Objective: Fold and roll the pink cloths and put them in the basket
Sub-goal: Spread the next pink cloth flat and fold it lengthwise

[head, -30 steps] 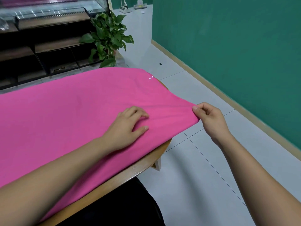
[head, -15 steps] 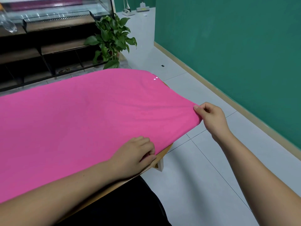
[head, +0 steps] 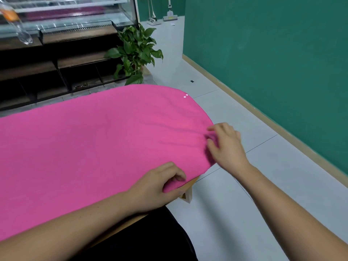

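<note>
The rounded wooden counter point(head: 191, 184) is carrying one bright pink cloth point(head: 84, 147), which is lying spread flat and overhanging its right end.

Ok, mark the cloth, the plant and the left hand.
cloth point(head: 84, 147), head view, on the flat middle of the spread pink fabric.
plant point(head: 135, 51), head view, on its green leaves.
left hand point(head: 152, 189), head view, on the back of the hand, gripping the cloth's near edge.

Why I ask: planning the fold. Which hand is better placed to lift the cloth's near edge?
Probably left: the left hand grips the pink cloth's near edge at the table rim. The right hand is at the cloth's right end, blurred, grip unclear.
</note>
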`<state>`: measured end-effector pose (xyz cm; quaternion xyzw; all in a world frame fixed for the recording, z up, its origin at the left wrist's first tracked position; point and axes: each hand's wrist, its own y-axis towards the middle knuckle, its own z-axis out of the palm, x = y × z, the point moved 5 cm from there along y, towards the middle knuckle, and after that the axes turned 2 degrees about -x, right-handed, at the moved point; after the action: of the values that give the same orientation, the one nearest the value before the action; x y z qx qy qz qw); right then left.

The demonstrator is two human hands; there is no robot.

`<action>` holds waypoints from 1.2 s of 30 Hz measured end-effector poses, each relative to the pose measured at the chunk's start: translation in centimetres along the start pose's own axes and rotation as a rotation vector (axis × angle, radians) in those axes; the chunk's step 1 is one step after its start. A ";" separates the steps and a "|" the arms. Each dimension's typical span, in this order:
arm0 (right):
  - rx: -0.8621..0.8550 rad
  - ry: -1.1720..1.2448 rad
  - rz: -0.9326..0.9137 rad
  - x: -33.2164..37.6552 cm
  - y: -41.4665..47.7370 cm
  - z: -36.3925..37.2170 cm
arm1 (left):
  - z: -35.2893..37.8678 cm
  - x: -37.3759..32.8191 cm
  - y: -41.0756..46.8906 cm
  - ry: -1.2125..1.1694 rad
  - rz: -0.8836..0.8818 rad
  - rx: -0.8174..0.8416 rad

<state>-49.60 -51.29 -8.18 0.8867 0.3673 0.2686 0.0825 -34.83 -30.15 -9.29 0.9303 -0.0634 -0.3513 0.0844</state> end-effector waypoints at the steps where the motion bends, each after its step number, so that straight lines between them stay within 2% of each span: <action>1: 0.045 0.015 -0.095 1.8 -0.3 0.6 | -0.6 0.1 -0.2 0.019 -0.002 -0.015; 6: 0.280 0.086 -0.473 10.6 -3.2 3.4 | -3.8 2.3 -3.3 0.249 -0.050 -0.066; 11: 0.482 -0.043 -0.639 14.9 -6.1 6.5 | -6.0 4.5 -9.7 0.434 -0.223 -0.063; 16: 0.533 -0.108 -0.667 16.0 -7.0 8.0 | -7.1 5.9 -16.1 0.530 -0.383 0.008; 20: 0.560 -0.163 -0.688 16.5 -8.3 8.7 | -7.5 5.6 -19.3 0.562 -0.419 0.021; 29: 0.589 -0.206 -0.696 17.2 -10.4 7.6 | -6.9 4.3 -21.0 0.597 -0.343 0.087; 36: 0.541 -0.179 -0.831 20.5 -12.1 8.9 | -5.2 3.6 -21.9 0.680 -0.308 0.132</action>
<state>-40.16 -27.95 -11.31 0.6747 0.7372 0.0312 -0.0191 -27.40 -8.77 -12.16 0.9959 0.0861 -0.0262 -0.0132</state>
